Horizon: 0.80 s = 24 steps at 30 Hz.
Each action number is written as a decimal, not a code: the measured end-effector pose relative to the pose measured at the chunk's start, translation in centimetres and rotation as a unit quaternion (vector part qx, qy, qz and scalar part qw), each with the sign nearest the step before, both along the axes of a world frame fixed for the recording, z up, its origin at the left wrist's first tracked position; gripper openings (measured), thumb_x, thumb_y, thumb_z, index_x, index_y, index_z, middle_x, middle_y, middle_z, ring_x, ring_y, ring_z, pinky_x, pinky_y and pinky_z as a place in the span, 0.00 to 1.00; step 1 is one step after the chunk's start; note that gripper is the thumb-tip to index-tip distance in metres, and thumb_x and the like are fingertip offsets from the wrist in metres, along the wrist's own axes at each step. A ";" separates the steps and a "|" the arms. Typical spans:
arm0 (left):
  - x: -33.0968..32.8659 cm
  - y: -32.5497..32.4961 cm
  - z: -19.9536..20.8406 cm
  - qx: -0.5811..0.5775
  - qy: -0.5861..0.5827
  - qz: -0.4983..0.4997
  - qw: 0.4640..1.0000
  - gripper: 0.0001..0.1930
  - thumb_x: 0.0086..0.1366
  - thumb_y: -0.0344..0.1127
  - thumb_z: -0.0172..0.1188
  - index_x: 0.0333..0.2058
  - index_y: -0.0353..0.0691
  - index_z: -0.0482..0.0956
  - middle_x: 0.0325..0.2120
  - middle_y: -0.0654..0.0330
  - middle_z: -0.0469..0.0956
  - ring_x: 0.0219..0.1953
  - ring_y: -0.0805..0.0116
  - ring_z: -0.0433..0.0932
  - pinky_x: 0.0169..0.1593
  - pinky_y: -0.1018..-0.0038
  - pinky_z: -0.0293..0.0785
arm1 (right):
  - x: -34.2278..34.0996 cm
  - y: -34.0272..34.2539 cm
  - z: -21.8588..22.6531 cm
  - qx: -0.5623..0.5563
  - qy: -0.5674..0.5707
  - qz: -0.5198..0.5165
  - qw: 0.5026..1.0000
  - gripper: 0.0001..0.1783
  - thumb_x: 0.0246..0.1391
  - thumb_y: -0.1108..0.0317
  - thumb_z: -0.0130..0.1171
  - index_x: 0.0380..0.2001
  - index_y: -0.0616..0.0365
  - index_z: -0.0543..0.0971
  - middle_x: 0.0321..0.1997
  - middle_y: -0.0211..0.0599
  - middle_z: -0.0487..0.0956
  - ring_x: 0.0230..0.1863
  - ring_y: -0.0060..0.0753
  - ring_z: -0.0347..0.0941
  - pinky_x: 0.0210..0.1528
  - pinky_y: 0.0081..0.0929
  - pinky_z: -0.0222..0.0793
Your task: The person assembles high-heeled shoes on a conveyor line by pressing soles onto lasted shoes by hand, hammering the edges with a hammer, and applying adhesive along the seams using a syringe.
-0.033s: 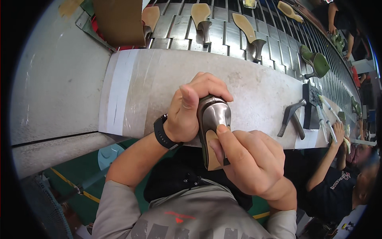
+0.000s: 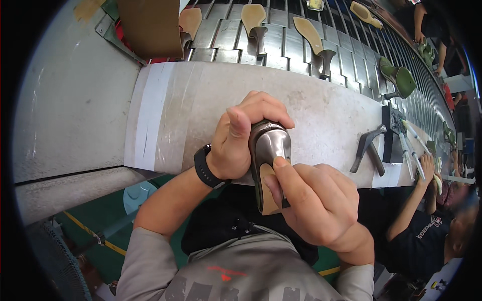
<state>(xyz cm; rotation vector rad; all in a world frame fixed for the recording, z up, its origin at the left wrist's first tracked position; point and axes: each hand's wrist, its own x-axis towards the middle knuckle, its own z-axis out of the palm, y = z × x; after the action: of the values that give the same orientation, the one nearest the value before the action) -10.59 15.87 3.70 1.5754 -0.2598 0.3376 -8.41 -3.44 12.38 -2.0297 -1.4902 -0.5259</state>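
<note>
A high-heeled shoe (image 2: 272, 142) with a bronze metallic heel and a tan sole is held sole up at the near edge of the workbench (image 2: 211, 95). My left hand (image 2: 241, 133), with a black watch on its wrist, curls its fingers over the shoe's far end; its thumb points up. From the right, my right hand (image 2: 319, 200) grips the shoe, index fingertip on the metallic heel and thumb by the tan sole. Its other fingers are folded, and whatever lies under them is hidden.
Beyond the bench, a metal slat conveyor (image 2: 226, 35) carries several heeled soles and a green shoe (image 2: 399, 78). A hammer (image 2: 369, 149) lies to the right, beside a black box (image 2: 391, 133) and white-handled brushes (image 2: 409, 150). A co-worker (image 2: 427, 226) works at far right. A cardboard box (image 2: 150, 27) stands back left.
</note>
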 end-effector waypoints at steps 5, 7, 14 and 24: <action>-0.1 0.3 0.2 -0.001 -0.003 -0.003 1.000 0.53 0.77 0.75 0.15 0.43 0.33 0.84 0.44 0.50 0.77 0.45 0.62 0.77 0.53 0.67 0.73 | 0.0 0.4 -0.4 0.016 0.007 0.005 1.000 0.15 0.52 0.75 0.74 0.42 0.72 0.86 0.31 0.40 0.80 0.21 0.24 0.73 0.22 0.22 0.70; -0.1 0.4 0.3 -0.004 -0.005 -0.006 1.000 0.53 0.77 0.74 0.15 0.43 0.33 0.84 0.44 0.50 0.77 0.45 0.62 0.77 0.53 0.67 0.73 | 0.0 0.6 -0.4 0.022 0.007 0.004 1.000 0.16 0.51 0.75 0.74 0.42 0.72 0.86 0.31 0.40 0.80 0.21 0.24 0.72 0.21 0.22 0.70; -0.2 0.8 0.5 -0.005 0.001 -0.011 1.000 0.53 0.77 0.75 0.15 0.43 0.33 0.84 0.44 0.51 0.77 0.44 0.63 0.77 0.53 0.68 0.73 | -0.6 1.2 0.4 0.009 0.044 -0.016 0.999 0.19 0.47 0.78 0.78 0.44 0.71 0.86 0.28 0.36 0.81 0.22 0.29 0.75 0.23 0.25 0.72; 1.0 1.5 1.2 0.010 0.004 -0.004 1.000 0.50 0.79 0.72 0.18 0.43 0.33 0.83 0.43 0.53 0.78 0.45 0.66 0.76 0.54 0.70 0.71 | 1.2 2.9 -0.8 0.039 0.019 -0.006 0.999 0.17 0.48 0.77 0.73 0.43 0.72 0.85 0.29 0.38 0.78 0.23 0.30 0.75 0.24 0.27 0.72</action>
<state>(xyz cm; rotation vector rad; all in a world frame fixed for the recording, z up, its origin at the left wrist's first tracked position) -9.64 17.42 4.91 1.5942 -0.2631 0.3233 -7.24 -0.56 11.63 -1.9778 -1.4145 -0.5379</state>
